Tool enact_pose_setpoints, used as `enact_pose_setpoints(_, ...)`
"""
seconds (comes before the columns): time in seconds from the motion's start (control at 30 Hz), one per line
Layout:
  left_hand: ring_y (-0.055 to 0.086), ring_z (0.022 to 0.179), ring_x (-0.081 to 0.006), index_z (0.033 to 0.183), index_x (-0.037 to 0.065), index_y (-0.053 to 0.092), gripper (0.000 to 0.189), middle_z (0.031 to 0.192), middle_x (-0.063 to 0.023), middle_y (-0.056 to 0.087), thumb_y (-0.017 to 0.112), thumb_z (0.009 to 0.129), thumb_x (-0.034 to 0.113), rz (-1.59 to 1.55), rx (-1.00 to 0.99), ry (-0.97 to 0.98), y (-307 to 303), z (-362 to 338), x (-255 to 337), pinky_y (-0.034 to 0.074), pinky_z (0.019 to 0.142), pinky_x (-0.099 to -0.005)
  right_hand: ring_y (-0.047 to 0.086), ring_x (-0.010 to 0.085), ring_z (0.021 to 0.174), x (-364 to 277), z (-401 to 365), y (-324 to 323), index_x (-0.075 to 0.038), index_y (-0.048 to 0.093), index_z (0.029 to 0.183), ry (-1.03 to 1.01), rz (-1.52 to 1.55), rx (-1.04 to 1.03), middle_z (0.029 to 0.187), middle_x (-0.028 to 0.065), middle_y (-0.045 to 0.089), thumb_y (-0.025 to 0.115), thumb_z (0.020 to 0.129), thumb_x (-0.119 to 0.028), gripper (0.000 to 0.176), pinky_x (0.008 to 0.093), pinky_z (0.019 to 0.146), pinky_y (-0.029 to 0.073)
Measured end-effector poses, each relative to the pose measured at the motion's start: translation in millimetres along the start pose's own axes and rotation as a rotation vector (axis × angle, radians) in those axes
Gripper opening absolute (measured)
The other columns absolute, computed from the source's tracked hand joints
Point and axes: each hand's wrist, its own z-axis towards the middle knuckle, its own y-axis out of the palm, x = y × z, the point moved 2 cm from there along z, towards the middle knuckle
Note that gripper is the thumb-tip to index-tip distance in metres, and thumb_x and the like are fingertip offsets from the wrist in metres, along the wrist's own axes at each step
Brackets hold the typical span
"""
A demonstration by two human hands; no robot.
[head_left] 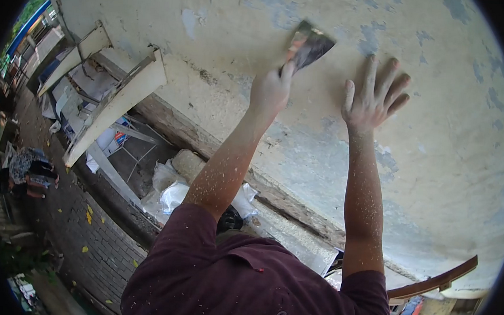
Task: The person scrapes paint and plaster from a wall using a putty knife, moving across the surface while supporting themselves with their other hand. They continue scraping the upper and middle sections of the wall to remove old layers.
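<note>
My left hand (270,92) is closed round the handle of a scraper (313,48) with a wide flat blade. The blade is raised against the wall (228,81), a little blurred; whether its edge touches cannot be made out. To the right, my right hand (368,104) lies with fingers spread on the same wall. Pale dust and flakes coat both hands and forearms. The wall has cream paint with bluish-grey patches where the coat has come off, several of them around and above my hands.
A worn wooden frame (119,106) leans at the left beside the wall. Plastic sheeting (174,196) lies at the wall's foot. A brick pavement (100,238) with fallen leaves runs along the left, where another person (29,170) sits. A curved wooden piece (438,281) is at lower right.
</note>
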Motion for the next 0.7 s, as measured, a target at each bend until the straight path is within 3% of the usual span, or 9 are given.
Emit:
enact_pose_setpoints(0.1, 0.061, 0.076, -0.0425, 0.097, 0.0, 0.062, 0.038, 0.082, -0.0259, 0.062, 0.044, 0.09, 0.033, 0.295, -0.02, 0.196, 21.3, -48.8, -142.2, 0.046, 0.068, -0.0497, 0.001, 0.0334, 0.141, 0.4, -0.4, 2.7, -0.023, 0.042, 0.138, -0.019, -0.011, 0.041, 0.152, 0.0105, 0.018, 0.027, 0.09, -0.058, 0.061, 0.0476, 0.109, -0.016)
enact_pose_setpoints(0.17, 0.061, 0.076, -0.0418, 0.114, 0.005, 0.051, 0.03, 0.083, -0.0248, 0.062, 0.048, 0.084, 0.011, 0.302, -0.114, -0.158, 28.9, -96.9, -264.4, 0.047, 0.064, -0.0503, 0.001, 0.0346, 0.141, 0.0, -0.9, 3.3, -0.02, 0.043, 0.137, -0.025, -0.03, 0.039, 0.151, 0.0117, 0.019, 0.026, 0.091, -0.057, 0.062, 0.0478, 0.109, -0.016)
enact_pose_setpoints(0.23, 0.061, 0.079, -0.0419, 0.108, 0.004, 0.053, 0.026, 0.085, -0.0242, 0.062, 0.044, 0.087, 0.016, 0.657, -0.234, -0.117, 13.4, -125.4, -311.5, 0.047, 0.067, -0.0501, 0.002, 0.0354, 0.141, -0.6, -1.0, 5.5, -0.019, 0.043, 0.137, -0.033, -0.049, 0.052, 0.151, 0.0128, 0.019, 0.025, 0.091, -0.058, 0.063, 0.0483, 0.109, -0.015)
enact_pose_setpoints(0.37, 0.058, 0.08, -0.0454, 0.105, 0.004, 0.052, 0.026, 0.086, -0.0253, 0.061, 0.041, 0.09, 0.022, 0.334, 0.049, 0.004, 15.6, -49.5, -264.6, 0.045, 0.07, -0.0514, 0.002, 0.0364, 0.141, -0.1, -0.6, 5.8, -0.017, 0.043, 0.137, -0.041, -0.047, 0.044, 0.151, 0.0143, 0.019, 0.028, 0.091, -0.058, 0.064, 0.0487, 0.109, -0.014)
enact_pose_setpoints(0.43, 0.057, 0.08, -0.0468, 0.103, 0.003, 0.054, 0.032, 0.085, -0.0266, 0.06, 0.039, 0.092, 0.029, 0.319, 0.037, 0.016, -9.5, 9.2, -186.1, 0.044, 0.068, -0.0506, 0.002, 0.0367, 0.14, 0.6, -0.1, 6.3, -0.016, 0.041, 0.138, -0.047, -0.055, 0.045, 0.151, 0.0144, 0.019, 0.029, 0.091, -0.057, 0.063, 0.0489, 0.109, -0.014)
enact_pose_setpoints(0.5, 0.057, 0.079, -0.0468, 0.106, 0.003, 0.053, 0.032, 0.087, -0.0264, 0.061, 0.042, 0.091, 0.03, 0.269, 0.151, 0.134, -26.9, 59.4, -168.3, 0.044, 0.067, -0.0506, 0.002, 0.0368, 0.14, 0.6, 0.3, 6.0, -0.016, 0.04, 0.139, -0.062, -0.063, 0.054, 0.151, 0.0145, 0.019, 0.03, 0.091, -0.056, 0.063, 0.0492, 0.109, -0.014)
enact_pose_setpoints(0.57, 0.057, 0.08, -0.0468, 0.106, 0.003, 0.054, 0.035, 0.088, -0.0266, 0.061, 0.041, 0.092, 0.032, 0.171, 0.098, 0.068, -50.6, 64.0, -154.5, 0.044, 0.068, -0.0505, 0.002, 0.0368, 0.14, 0.9, -0.2, 7.0, -0.016, 0.041, 0.138, -0.065, -0.061, 0.056, 0.151, 0.0146, 0.019, 0.03, 0.091, -0.056, 0.063, 0.0492, 0.109, -0.014)
enact_pose_setpoints(0.63, 0.058, 0.08, -0.047, 0.106, 0.002, 0.055, 0.039, 0.088, -0.0275, 0.061, 0.04, 0.092, 0.035, 0.137, 0.083, 0.049, -60.4, 53.3, -172.6, 0.044, 0.068, -0.0502, 0.002, 0.0368, 0.14, 0.4, 1.5, 7.4, -0.015, 0.041, 0.138, -0.063, -0.052, 0.068, 0.15, 0.0148, 0.019, 0.03, 0.091, -0.056, 0.063, 0.0492, 0.109, -0.014)
enact_pose_setpoints(0.7, 0.058, 0.079, -0.047, 0.108, 0.002, 0.054, 0.036, 0.087, -0.0287, 0.061, 0.04, 0.093, 0.032, 0.371, 0.07, 0.033, -49.4, 7.2, -254.4, 0.046, 0.068, -0.0493, 0.002, 0.0366, 0.14, -0.9, 0.9, 5.7, -0.014, 0.041, 0.138, -0.075, -0.069, 0.082, 0.15, 0.0151, 0.02, 0.029, 0.092, -0.055, 0.063, 0.0491, 0.109, -0.014)
